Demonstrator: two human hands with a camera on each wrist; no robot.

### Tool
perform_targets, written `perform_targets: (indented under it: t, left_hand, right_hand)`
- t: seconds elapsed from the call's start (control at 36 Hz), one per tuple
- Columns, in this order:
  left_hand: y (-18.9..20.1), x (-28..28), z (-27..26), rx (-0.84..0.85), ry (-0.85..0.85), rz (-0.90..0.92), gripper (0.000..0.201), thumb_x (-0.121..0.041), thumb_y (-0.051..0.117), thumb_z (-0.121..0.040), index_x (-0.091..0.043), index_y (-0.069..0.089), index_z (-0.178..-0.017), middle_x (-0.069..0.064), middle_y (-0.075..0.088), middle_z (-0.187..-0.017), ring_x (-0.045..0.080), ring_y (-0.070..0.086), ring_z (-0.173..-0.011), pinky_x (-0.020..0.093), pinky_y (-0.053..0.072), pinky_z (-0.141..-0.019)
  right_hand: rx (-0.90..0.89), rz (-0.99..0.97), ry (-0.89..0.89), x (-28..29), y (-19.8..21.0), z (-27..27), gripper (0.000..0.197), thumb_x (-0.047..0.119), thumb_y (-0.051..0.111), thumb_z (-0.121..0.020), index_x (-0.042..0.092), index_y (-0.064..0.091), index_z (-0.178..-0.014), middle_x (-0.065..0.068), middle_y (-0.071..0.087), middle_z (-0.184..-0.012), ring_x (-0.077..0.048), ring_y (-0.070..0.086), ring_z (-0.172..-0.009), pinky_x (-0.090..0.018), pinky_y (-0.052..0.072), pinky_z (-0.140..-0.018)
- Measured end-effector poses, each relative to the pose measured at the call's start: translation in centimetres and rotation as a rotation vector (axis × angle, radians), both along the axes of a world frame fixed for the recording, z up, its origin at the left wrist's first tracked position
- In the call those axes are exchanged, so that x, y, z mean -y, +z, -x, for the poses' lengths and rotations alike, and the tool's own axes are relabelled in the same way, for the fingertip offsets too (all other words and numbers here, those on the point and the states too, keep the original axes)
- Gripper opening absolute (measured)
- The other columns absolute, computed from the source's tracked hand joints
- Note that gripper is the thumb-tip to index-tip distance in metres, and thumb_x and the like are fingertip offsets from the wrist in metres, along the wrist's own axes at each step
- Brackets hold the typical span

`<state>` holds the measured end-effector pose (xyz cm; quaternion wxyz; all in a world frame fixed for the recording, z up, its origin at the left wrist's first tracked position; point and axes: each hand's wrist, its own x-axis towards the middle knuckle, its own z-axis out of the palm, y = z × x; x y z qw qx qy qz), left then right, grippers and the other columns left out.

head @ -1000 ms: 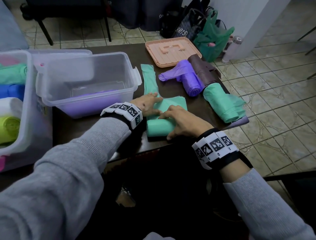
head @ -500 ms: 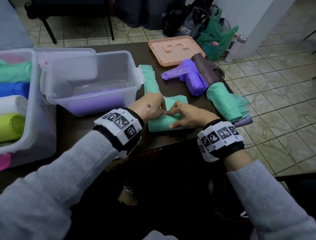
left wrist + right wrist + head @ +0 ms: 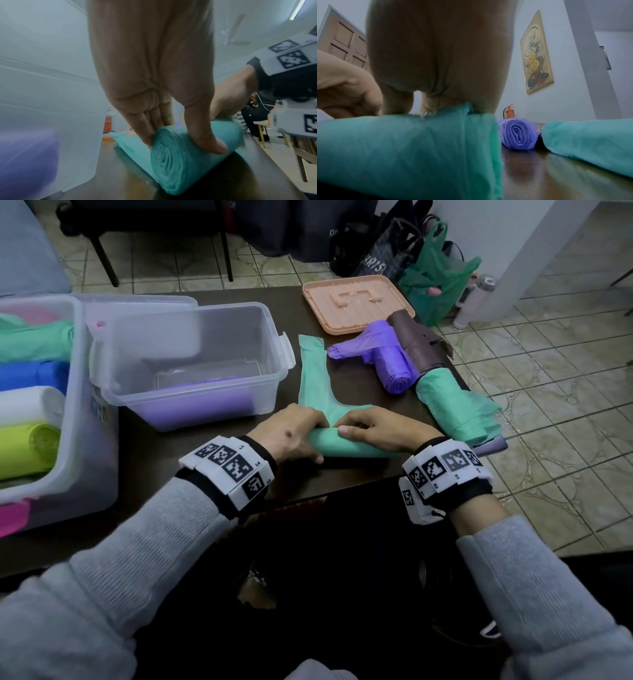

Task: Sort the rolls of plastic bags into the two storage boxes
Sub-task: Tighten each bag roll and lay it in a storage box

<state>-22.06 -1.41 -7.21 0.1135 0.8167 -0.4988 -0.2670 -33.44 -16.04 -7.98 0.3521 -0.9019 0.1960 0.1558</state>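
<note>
Two hands engaged on one green roll (image 3: 346, 444) at the near table edge (image 3: 308, 494).

Left hand (image 3: 291, 436) is seen pinching the roll's left end, thumb on the near side and fingers (image 3: 147, 129) on the far side; right hand (image 3: 376, 429) is curled over the top, pressing. Thin film is judged light, soft and slippery, liable to unwind; a loose tail (image 3: 313, 378) is trailed to the far side. Gripping around the full body is advised. Open room is limited: clear box (image 3: 284, 354) just left, purple roll (image 3: 394, 364) and second green roll (image 3: 455, 409) to the right.
</note>
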Motion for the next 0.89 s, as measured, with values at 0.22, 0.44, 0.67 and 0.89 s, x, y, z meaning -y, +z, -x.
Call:
perform_targets:
  t: [0.22, 0.44, 0.67, 0.89]
  left_hand:
    - [0.9, 1.5, -1.5, -0.051, -0.042, -0.131, 0.056, -0.032, 0.075, -0.077, -0.019, 0.056, -0.128, 0.005, 0.062, -0.118, 0.02, 0.056, -0.098, 0.025, 0.043, -0.081]
    - [1.0, 1.9, -2.1, -0.042, -0.005, -0.127, 0.072, -0.033, 0.078, -0.074, -0.022, 0.047, -0.138, 0.008, 0.052, -0.135, 0.024, 0.05, -0.12, 0.03, 0.038, -0.093]
    - [0.4, 1.6, -1.0, 0.166, -0.02, 0.131, 0.039, -0.012, 0.067, -0.084, -0.013, 0.06, -0.122, 0.011, 0.056, -0.121, 0.027, 0.05, -0.116, 0.035, 0.041, -0.096]
    - [0.1, 1.7, -0.4, 0.251, -0.105, 0.033, 0.069, -0.012, 0.082, -0.065, -0.01, 0.052, -0.127, 0.011, 0.053, -0.124, 0.027, 0.048, -0.116, 0.036, 0.041, -0.093]
  right_hand:
    - [0.139, 0.443, -0.021, -1.5, 0.8, -0.6, 0.029, 0.038, 0.054, -0.092, 0.02, 0.059, -0.114, -0.004, 0.057, -0.112, -0.022, 0.045, -0.113, -0.039, 0.038, -0.098]
    - [0.149, 0.323, 0.014, -1.9, 0.4, 0.7, 0.051, 0.021, 0.072, -0.08, 0.018, 0.053, -0.127, -0.007, 0.054, -0.125, -0.023, 0.043, -0.118, -0.029, 0.032, -0.099]
    - [0.028, 0.227, -0.008, -0.5, 0.5, -0.8, 0.042, 0.023, 0.054, -0.095, 0.015, 0.049, -0.135, -0.007, 0.055, -0.134, -0.024, 0.05, -0.122, -0.025, 0.034, -0.097]
    - [-0.074, 0.181, -0.033, -0.6, -0.3, -1.2, 0.038, 0.025, 0.041, -0.1, 0.018, 0.049, -0.136, -0.014, 0.055, -0.129, -0.031, 0.046, -0.123, -0.04, 0.034, -0.106]
